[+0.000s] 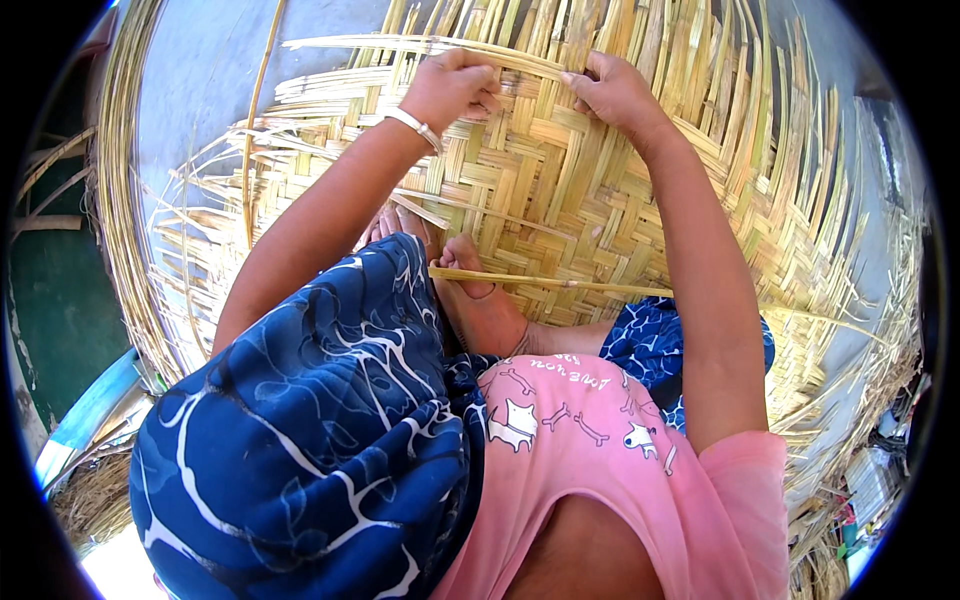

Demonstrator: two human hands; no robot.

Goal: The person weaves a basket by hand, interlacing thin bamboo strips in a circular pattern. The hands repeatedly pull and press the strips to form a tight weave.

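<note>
A large woven bamboo mat of flat yellow strips lies under me. At the mat's far edge my left hand, with a silver bangle on the wrist, pinches a long loose bamboo strip. My right hand presses its fingers on the same strip's right end and on the weave below it. My bare foot rests on the mat, with a thin bamboo strip lying across it. My knee in blue patterned cloth fills the lower left.
Loose unwoven strip ends fan out around the mat on the right and left. A bundle of long bamboo strips curves along the left side. Grey floor shows at the upper left. A green surface lies at far left.
</note>
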